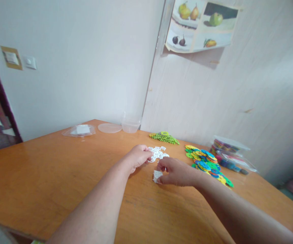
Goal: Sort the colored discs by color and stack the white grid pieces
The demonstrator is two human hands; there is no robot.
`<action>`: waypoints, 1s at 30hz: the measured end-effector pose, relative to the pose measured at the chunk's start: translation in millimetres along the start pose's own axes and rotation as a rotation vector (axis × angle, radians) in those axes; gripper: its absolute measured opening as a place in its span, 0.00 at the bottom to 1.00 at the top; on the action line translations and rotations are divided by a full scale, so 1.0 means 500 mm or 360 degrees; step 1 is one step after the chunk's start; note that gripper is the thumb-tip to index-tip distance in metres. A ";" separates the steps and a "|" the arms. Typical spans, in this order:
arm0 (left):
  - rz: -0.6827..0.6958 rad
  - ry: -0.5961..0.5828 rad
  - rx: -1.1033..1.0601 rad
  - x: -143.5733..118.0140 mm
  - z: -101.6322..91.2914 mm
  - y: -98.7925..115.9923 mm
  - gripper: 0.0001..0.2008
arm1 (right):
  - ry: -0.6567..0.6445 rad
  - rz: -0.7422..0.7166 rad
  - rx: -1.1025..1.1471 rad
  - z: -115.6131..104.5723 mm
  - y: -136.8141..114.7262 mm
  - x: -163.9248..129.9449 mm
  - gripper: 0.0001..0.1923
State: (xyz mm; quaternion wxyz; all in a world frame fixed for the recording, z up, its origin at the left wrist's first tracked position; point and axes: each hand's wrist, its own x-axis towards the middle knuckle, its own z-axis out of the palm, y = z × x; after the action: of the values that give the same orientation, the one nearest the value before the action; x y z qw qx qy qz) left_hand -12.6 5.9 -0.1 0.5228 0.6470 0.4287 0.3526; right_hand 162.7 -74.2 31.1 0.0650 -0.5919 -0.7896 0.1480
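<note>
Here, head view: left hand (139, 156) fingers pinch at edge of white tile pile (158, 153), mid-bench toward far edge. Right hand (177, 172) fingers grasp small stack of white tiles (157, 176) on bench (47, 183). Step: gathering tiles into stack. Next pick likely calls for fine pinch. Coloured discs (207, 163) near right edge.

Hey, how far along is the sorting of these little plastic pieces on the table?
Looks done: a green pile sits apart near the wall. In hand: the right hand holds a small stack of white pieces, while the left hand touches the loose white pieces. Left: the mixed coloured pile remains unsorted, and the clear tub appears empty, its lid beside it.
</note>
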 end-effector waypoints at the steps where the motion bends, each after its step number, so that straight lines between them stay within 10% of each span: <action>1: 0.0000 0.0004 0.0005 0.000 0.000 0.000 0.06 | 0.0003 -0.0001 0.0005 0.001 0.001 0.000 0.15; 12: -0.0050 0.0021 -0.0014 -0.006 0.003 0.011 0.05 | 0.0324 0.0396 -0.0167 -0.038 0.078 0.034 0.08; 30: -0.0024 0.0028 0.0084 -0.003 0.001 0.005 0.05 | 0.0174 0.0599 -0.0394 -0.008 0.099 0.075 0.14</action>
State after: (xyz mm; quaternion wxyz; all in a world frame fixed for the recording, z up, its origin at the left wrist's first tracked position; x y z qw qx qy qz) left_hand -12.1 4.2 2.0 0.5043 0.6542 0.4473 0.3429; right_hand 198.4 -24.9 16.9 0.0058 -0.7393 -0.6728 0.0274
